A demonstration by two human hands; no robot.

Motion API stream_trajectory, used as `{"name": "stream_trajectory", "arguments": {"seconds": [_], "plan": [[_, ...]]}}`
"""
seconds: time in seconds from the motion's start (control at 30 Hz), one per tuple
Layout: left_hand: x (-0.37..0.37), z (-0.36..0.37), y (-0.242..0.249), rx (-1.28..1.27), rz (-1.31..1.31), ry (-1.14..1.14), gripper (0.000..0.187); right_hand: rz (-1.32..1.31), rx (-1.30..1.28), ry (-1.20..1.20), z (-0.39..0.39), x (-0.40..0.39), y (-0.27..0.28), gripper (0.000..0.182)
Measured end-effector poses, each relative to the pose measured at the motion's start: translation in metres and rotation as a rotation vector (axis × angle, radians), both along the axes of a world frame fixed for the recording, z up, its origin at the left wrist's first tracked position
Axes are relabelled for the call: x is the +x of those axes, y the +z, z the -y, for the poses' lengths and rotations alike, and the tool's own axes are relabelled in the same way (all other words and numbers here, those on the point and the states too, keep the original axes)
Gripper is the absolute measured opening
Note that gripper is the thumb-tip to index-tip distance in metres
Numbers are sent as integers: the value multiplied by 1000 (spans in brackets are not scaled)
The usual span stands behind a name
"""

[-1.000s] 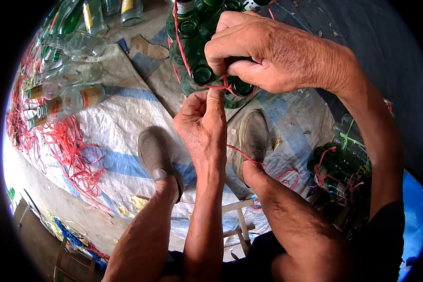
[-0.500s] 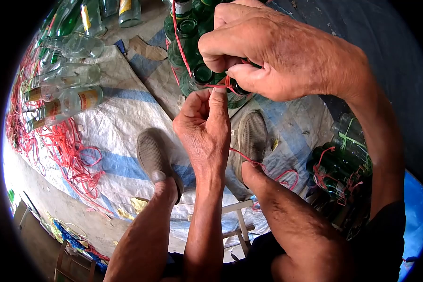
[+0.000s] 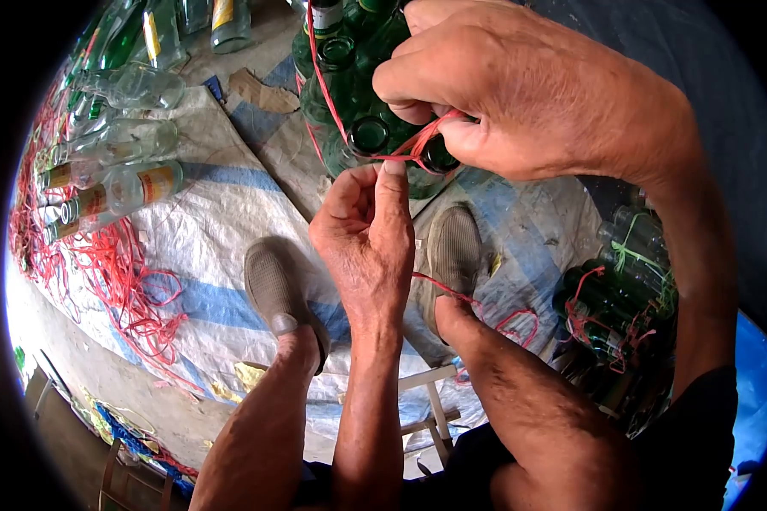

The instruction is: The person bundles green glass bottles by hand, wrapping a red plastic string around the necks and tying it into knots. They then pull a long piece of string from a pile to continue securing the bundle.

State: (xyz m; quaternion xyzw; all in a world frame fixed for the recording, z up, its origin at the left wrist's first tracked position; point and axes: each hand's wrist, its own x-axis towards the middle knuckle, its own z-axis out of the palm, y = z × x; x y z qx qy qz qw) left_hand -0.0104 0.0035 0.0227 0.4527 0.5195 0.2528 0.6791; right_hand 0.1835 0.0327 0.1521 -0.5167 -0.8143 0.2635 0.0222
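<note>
A bundle of green glass bottles (image 3: 337, 94) stands upright at the top centre, with red twine (image 3: 325, 89) running round it. My left hand (image 3: 371, 217) pinches the twine between thumb and fingers at the near side of the bundle, just below a bottle mouth (image 3: 368, 134). Above and to the right, my right hand (image 3: 520, 94) is closed on gathered strands of the same twine, drawn taut from the left thumb past a second bottle mouth (image 3: 439, 157). A loose length trails from below my left hand toward my right shoe.
Clear bottles (image 3: 123, 140) lie on the left, above a tangled heap of red twine (image 3: 123, 281). More tied green bottles (image 3: 614, 298) lie at the right. My shoes (image 3: 452, 251) rest on a white and blue woven sheet (image 3: 213, 230). A blue surface (image 3: 758, 392) is at far right.
My right hand has moved slightly right, pulling the twine strands out longer and tauter. My left hand keeps its pinch by the bottle mouth, almost still.
</note>
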Motion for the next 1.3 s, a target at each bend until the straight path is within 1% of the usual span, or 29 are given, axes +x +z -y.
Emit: {"name": "stream_trajectory", "arguments": {"seconds": [0.1,0.13,0.3,0.4,0.47,0.57,0.8,0.87,0.97,1.07,1.17,1.3], "plan": [[1,0,1,-1,16,0,25,51,-9,-38,2,0,-7,8],[2,1,2,5,27,3,25,29,9,-32,4,4,-11,8],[3,-1,8,19,-2,-18,22,61,228,-34,18,3,-14,11],[4,1,12,9,19,-12,20,32,291,-25,19,12,-23,14],[3,1,11,8,16,-25,20,69,313,-37,19,12,-21,15],[6,2,10,11,87,8,18,18,152,-171,20,16,-23,15],[7,6,6,50,80,4,16,-68,249,-211,23,27,-33,5],[7,7,5,54,88,1,16,-25,314,-209,26,25,-41,11],[9,8,5,73,103,9,15,-29,413,-177,25,25,-44,13],[8,8,5,86,93,-13,15,-13,424,-208,27,25,-47,17],[11,11,3,94,116,10,15,-57,391,-251,27,25,-50,18],[14,14,-1,133,124,17,15,-66,441,-233,26,27,-56,18]]}}
